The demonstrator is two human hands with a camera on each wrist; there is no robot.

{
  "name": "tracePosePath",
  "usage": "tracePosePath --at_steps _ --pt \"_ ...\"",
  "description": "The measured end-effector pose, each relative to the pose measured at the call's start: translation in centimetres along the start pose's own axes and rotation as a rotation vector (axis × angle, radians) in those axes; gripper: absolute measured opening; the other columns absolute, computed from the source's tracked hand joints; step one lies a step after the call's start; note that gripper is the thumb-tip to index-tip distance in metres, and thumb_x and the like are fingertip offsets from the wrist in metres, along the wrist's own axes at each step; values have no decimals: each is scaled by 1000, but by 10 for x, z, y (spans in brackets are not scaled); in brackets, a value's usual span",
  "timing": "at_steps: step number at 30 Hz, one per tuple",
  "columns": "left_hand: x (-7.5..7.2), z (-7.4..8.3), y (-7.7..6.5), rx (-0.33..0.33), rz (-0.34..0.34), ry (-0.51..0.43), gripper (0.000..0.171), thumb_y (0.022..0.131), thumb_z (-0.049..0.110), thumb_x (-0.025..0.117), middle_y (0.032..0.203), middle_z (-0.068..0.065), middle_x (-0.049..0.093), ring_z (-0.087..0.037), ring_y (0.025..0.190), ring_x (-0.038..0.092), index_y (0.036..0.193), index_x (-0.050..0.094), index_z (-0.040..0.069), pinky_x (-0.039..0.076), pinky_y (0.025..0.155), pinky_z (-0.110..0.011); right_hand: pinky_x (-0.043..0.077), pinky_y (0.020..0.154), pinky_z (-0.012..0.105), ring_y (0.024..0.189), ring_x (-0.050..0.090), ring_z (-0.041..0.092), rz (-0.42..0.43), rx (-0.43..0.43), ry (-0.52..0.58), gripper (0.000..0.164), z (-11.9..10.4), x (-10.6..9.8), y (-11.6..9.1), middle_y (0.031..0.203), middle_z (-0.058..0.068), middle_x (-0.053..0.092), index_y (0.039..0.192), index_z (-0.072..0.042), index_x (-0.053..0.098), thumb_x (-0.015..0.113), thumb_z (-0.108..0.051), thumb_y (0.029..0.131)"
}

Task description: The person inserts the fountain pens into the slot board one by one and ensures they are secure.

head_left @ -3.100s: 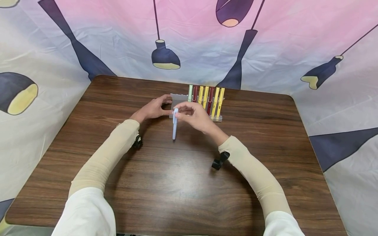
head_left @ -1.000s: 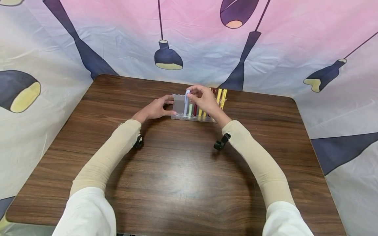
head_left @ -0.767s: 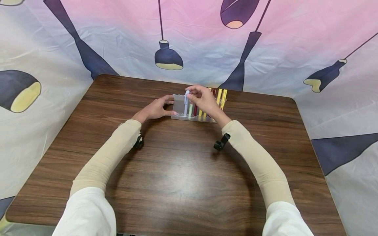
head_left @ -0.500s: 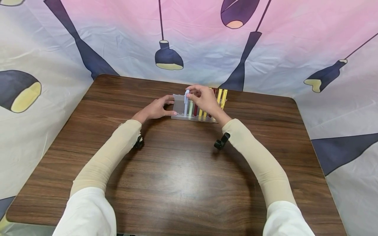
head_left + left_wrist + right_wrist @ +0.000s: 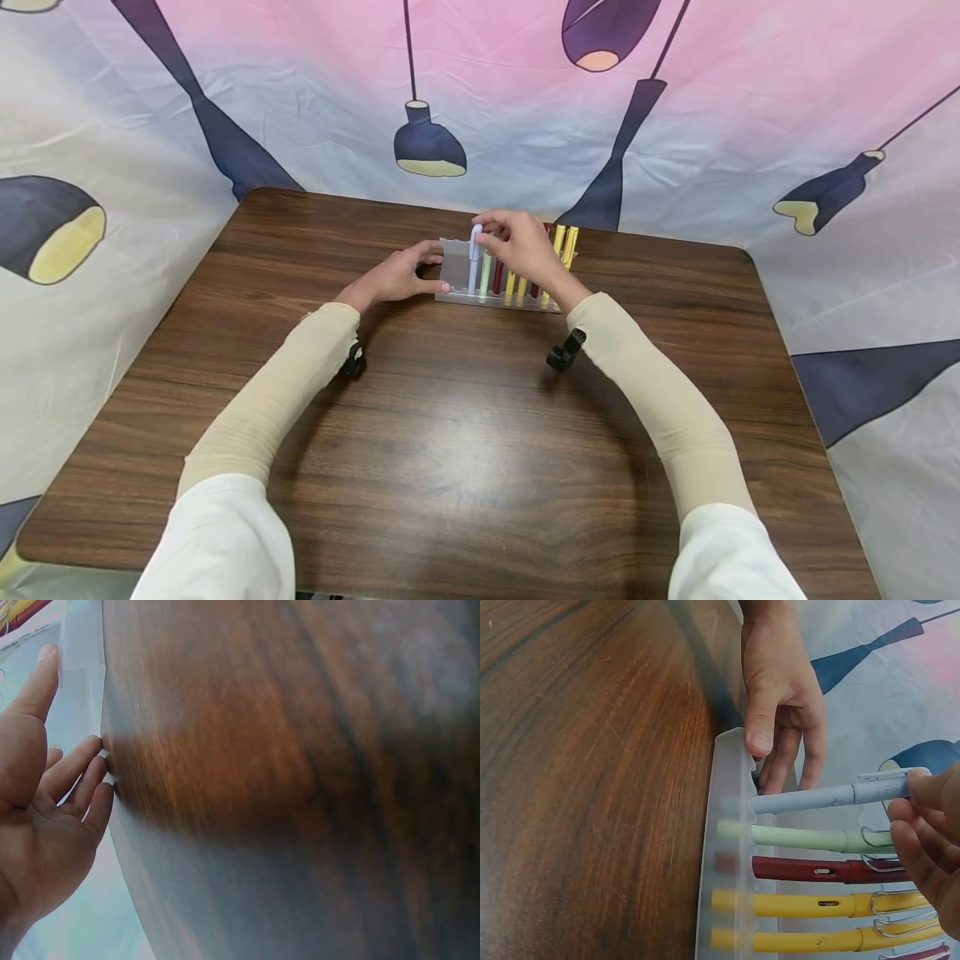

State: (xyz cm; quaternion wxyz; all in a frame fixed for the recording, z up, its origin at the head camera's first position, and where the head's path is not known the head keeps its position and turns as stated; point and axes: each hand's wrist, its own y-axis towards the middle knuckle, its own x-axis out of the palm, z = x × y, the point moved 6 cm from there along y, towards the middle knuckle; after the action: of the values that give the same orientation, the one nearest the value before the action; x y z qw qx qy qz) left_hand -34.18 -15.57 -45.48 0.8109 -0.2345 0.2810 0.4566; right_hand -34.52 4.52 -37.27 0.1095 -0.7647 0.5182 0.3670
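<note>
My right hand [image 5: 521, 246] pinches a light blue fountain pen [image 5: 810, 798] by its capped top, between thumb and fingertips. The pen leans on the translucent pen stand [image 5: 454, 262], its lower end right at the notched front ledge in the right wrist view. Beside it in the row lie a light green pen [image 5: 799, 837], a dark red pen [image 5: 799, 869] and several yellow pens, each with a wire clip. My left hand [image 5: 397, 277] rests at the stand's left end, thumb straight on the front ledge [image 5: 726, 772], other fingers loosely spread at the side.
The stand sits near the back of a dark wood table [image 5: 450, 433]. A printed cloth [image 5: 330, 125] with a lamp pattern hangs behind and at both sides. Black wrist cameras are strapped to both forearms.
My right hand has carried the light blue pen from in front of the stand back to the row, left of the green pen. Since half a second ago it has risen slightly. The left hand stays at the stand.
</note>
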Motion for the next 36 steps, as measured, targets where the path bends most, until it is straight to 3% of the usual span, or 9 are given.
tracePosePath --at_steps 9,20,28,36 --pt "-1 -2 2 -4 -3 15 85 95 40 74 155 -17 48 -30 146 41 160 30 11 30 121 -51 57 72 31 88 71 15 -5 -32 -96 29 -3 -3 4 113 7 76 127 -14 72 68 -26 101" --pt "-1 -3 2 -16 -3 13 86 94 42 75 155 -16 49 -29 147 40 160 30 12 29 121 -51 56 72 34 85 70 16 15 -53 -168 28 -6 -8 3 112 5 74 124 -15 75 70 -27 100" --pt "-2 -3 1 -20 -3 10 86 94 40 75 155 -16 48 -30 147 40 161 29 12 30 120 -52 54 73 33 80 66 18 27 -64 -170 28 -5 -8 3 93 5 67 124 -12 75 72 -23 99" --pt "-1 -3 0 -12 -7 -4 86 94 40 75 155 -16 48 -30 147 40 160 29 11 31 120 -51 53 74 34 81 64 18 10 -47 -170 27 -4 -7 6 93 6 65 124 -12 75 70 -22 100"
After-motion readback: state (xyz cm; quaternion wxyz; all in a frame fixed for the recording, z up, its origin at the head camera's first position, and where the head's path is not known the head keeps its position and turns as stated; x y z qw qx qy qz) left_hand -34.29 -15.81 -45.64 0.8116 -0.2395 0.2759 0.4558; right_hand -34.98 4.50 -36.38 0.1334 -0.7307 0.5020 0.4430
